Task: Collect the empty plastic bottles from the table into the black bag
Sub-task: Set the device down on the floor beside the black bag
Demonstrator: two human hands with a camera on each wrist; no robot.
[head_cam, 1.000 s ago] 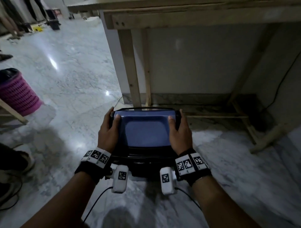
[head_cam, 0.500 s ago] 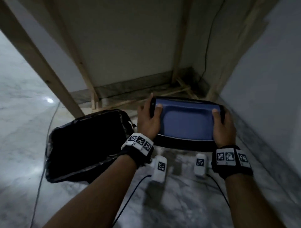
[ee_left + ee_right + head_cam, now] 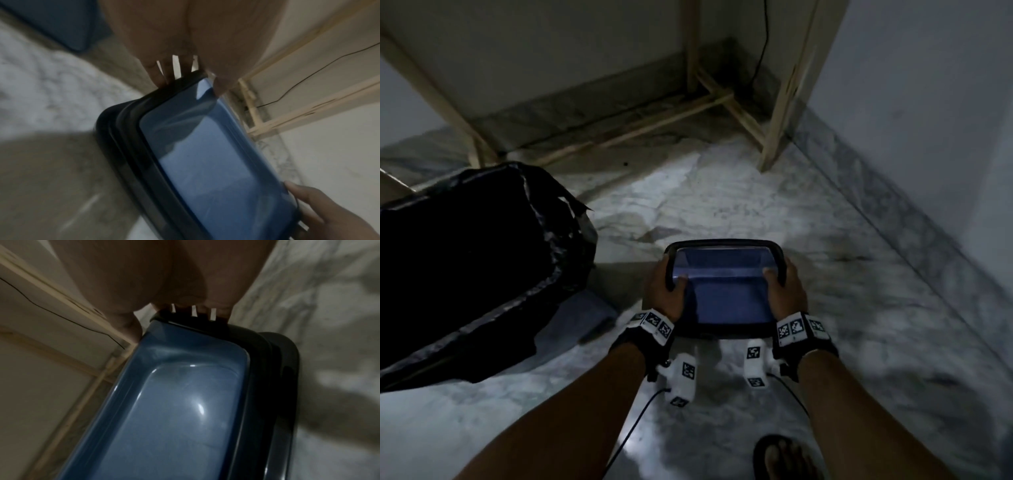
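Observation:
I hold an empty blue tub with a black rim [image 3: 722,301] low over the marble floor. My left hand [image 3: 666,291] grips its left rim, thumb inside, and my right hand [image 3: 787,291] grips the right rim the same way. The left wrist view shows the tub [image 3: 216,162] with my left hand [image 3: 174,48] curled on the rim and my right hand [image 3: 329,211] at the far end. The tub [image 3: 174,410] hangs under my right hand [image 3: 164,280] in the right wrist view. The black bag [image 3: 465,257] lies open on the floor, left of the tub. No bottles are in sight.
Wooden table legs [image 3: 784,102] and cross braces [image 3: 640,126] stand ahead by the wall. A grey wall [image 3: 928,120] runs along the right. A black cable [image 3: 760,51] hangs in the corner. My sandalled foot [image 3: 784,459] is at the bottom edge.
The view has swung right and down, under the table. The tub has gone lower, toward the floor, to the right of the black bag. Both hands keep their grip.

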